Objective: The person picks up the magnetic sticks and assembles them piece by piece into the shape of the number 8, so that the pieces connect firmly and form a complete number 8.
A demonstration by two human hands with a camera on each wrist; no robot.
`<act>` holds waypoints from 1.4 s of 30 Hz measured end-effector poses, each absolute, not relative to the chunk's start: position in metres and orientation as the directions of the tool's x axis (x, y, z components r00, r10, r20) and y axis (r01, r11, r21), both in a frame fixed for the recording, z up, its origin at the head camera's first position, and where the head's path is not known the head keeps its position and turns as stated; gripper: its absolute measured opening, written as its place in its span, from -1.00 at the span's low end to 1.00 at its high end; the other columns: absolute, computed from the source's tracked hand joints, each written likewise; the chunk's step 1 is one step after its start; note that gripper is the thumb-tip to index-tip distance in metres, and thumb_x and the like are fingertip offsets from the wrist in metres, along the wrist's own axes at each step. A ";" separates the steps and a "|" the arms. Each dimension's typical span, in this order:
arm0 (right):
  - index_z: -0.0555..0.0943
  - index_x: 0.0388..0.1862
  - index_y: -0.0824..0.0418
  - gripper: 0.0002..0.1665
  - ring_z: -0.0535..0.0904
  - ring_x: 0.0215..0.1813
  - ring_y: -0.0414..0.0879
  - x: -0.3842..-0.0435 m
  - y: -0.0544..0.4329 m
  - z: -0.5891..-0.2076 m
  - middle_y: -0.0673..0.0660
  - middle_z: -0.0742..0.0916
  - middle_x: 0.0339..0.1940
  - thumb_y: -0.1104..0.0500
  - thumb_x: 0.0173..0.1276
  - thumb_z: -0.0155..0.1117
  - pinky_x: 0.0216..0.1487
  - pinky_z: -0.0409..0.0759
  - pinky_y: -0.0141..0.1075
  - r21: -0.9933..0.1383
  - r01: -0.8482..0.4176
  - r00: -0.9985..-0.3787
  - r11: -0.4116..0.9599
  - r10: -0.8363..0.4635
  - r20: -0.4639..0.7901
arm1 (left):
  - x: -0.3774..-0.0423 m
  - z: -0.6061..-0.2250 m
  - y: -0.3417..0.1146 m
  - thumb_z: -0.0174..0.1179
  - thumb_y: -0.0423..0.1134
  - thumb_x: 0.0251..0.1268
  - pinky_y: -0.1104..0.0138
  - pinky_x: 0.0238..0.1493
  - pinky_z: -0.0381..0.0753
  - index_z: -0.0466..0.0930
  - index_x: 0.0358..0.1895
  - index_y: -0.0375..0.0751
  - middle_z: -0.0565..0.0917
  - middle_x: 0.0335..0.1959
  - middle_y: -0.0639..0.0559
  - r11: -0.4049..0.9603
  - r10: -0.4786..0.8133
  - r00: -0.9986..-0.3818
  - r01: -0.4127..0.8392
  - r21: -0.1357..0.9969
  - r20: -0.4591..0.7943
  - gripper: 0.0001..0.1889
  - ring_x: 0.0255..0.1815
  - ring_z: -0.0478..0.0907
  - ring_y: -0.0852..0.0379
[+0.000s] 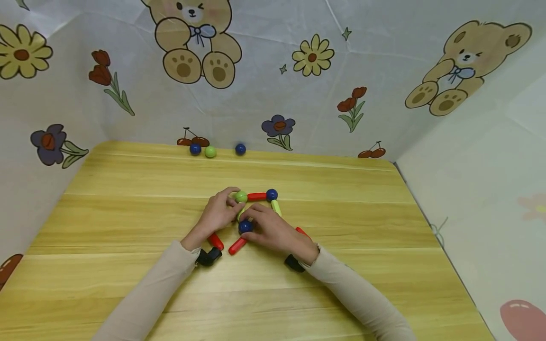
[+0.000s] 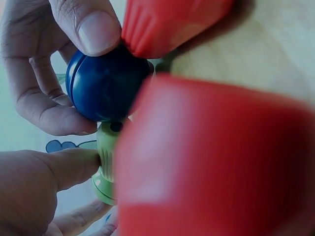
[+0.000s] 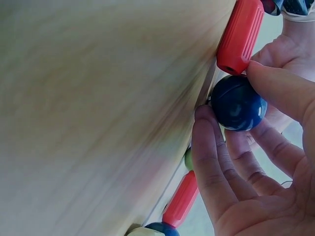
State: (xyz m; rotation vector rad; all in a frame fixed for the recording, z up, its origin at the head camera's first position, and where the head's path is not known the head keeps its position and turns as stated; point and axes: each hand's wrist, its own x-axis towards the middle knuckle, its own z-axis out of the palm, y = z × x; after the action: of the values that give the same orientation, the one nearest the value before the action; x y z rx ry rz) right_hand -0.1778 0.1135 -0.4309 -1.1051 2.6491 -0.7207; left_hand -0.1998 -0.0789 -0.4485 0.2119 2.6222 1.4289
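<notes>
My left hand (image 1: 218,214) holds the light green stick (image 2: 106,147), its thumb pressed on the stick and its fingers behind, close to the green ball (image 1: 241,196). With thumb and fingers, my right hand (image 1: 270,228) pinches a glossy blue ball (image 1: 245,227) at the stick's near end. A red stick (image 1: 237,246) meets that blue ball and slants toward me on the table. From the green ball, another red stick (image 1: 257,196) runs to a second blue ball (image 1: 271,194), where a yellow-green stick (image 1: 276,207) joins, partly hidden by my right hand.
A loose red stick (image 1: 216,241) lies beside my left wrist; another red stick (image 1: 303,232) is partly under my right wrist. At the back edge of the wooden table (image 1: 341,293) sit two blue balls and a green ball (image 1: 210,152). A printed cloth (image 1: 256,94) hangs behind.
</notes>
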 end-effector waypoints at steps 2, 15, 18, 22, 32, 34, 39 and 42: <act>0.60 0.11 0.18 -0.60 0.56 -0.16 -0.18 -0.178 0.113 -0.431 0.10 0.60 0.10 0.06 0.37 0.40 -0.07 0.56 -0.41 -0.494 -0.624 -0.704 0.606 -0.710 0.017 | -0.199 -0.449 -0.079 0.25 -0.19 0.40 0.33 -0.30 0.45 0.41 0.36 -0.30 0.76 -0.27 -0.14 0.538 0.189 -0.980 0.049 0.842 -0.064 -0.47 -0.38 0.62 0.09; 0.58 0.10 0.19 -0.64 0.68 -0.12 -0.13 -0.176 0.111 -0.428 0.10 0.59 0.09 0.13 0.38 0.39 -0.03 0.60 -0.39 -0.514 -0.615 -0.707 0.598 -0.707 0.024 | -0.200 -0.445 -0.079 0.27 -0.18 0.39 0.32 -0.27 0.47 0.40 0.37 -0.30 0.76 -0.21 -0.17 0.575 0.198 -0.978 0.058 0.816 -0.070 -0.45 -0.28 0.64 0.02; 0.58 0.14 0.17 -0.61 0.66 -0.10 -0.13 -0.174 0.114 -0.425 0.08 0.61 0.08 0.11 0.38 0.38 -0.04 0.60 -0.38 -0.509 -0.605 -0.719 0.612 -0.695 0.019 | -0.200 -0.442 -0.080 0.30 -0.16 0.35 0.25 -0.19 0.51 0.34 0.42 -0.30 0.72 -0.12 -0.22 0.586 0.216 -0.972 0.050 0.809 -0.097 -0.36 -0.18 0.63 -0.04; 0.59 0.16 0.18 -0.58 0.68 -0.08 -0.11 -0.171 0.124 -0.420 0.08 0.68 0.03 0.09 0.38 0.38 -0.03 0.63 -0.33 -0.506 -0.602 -0.725 0.617 -0.688 0.025 | -0.198 -0.439 -0.081 0.34 -0.14 0.31 0.14 -0.05 0.54 0.23 0.49 -0.26 0.67 0.01 -0.25 0.608 0.238 -0.961 0.035 0.793 -0.140 -0.25 -0.05 0.61 -0.10; 0.65 0.05 0.22 -0.67 0.61 -0.27 -0.15 -0.159 0.176 -0.399 0.07 0.73 -0.18 0.13 0.37 0.40 -0.23 0.64 -0.27 -0.524 -0.551 -0.762 0.649 -0.648 -0.002 | -0.196 -0.439 -0.084 0.33 -0.17 0.32 0.19 -0.14 0.52 0.16 0.52 -0.23 0.66 -0.03 -0.22 0.619 0.269 -0.956 0.081 0.781 -0.115 -0.22 -0.19 0.60 -0.02; 0.66 0.00 0.22 -0.70 0.57 -0.33 -0.15 -0.158 0.187 -0.397 0.06 0.72 -0.24 0.15 0.34 0.42 -0.31 0.59 -0.32 -0.525 -0.531 -0.777 0.665 -0.630 -0.013 | -0.196 -0.437 -0.087 0.30 -0.16 0.35 0.20 -0.17 0.52 0.14 0.53 -0.22 0.66 -0.03 -0.23 0.623 0.293 -0.951 0.112 0.774 -0.097 -0.24 -0.23 0.60 0.00; 0.68 -0.05 0.21 -0.72 0.54 -0.35 -0.09 -0.153 0.206 -0.399 0.08 0.70 -0.28 0.16 0.29 0.47 -0.33 0.50 -0.40 -0.504 -0.503 -0.799 0.702 -0.600 -0.040 | -0.197 -0.430 -0.099 0.27 -0.11 0.39 0.28 -0.26 0.54 0.24 0.49 -0.10 0.60 0.09 -0.30 0.602 0.377 -0.915 0.123 0.789 -0.144 -0.34 -0.21 0.63 0.01; 0.68 -0.06 0.20 -0.71 0.54 -0.35 -0.11 -0.151 0.213 -0.403 0.07 0.69 -0.29 0.18 0.27 0.48 -0.33 0.50 -0.41 -0.500 -0.487 -0.804 0.716 -0.591 -0.061 | -0.197 -0.427 -0.106 0.32 -0.13 0.34 0.27 -0.23 0.58 0.30 0.45 -0.06 0.54 0.15 -0.33 0.572 0.445 -0.875 0.113 0.812 -0.192 -0.35 -0.11 0.65 -0.04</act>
State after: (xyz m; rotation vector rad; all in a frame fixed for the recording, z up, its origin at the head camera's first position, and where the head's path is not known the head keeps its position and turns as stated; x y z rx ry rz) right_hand -0.1508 0.2130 -0.4027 -0.8620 2.7045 -0.6979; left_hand -0.1965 -0.1062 -0.4265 0.4521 2.4309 1.2178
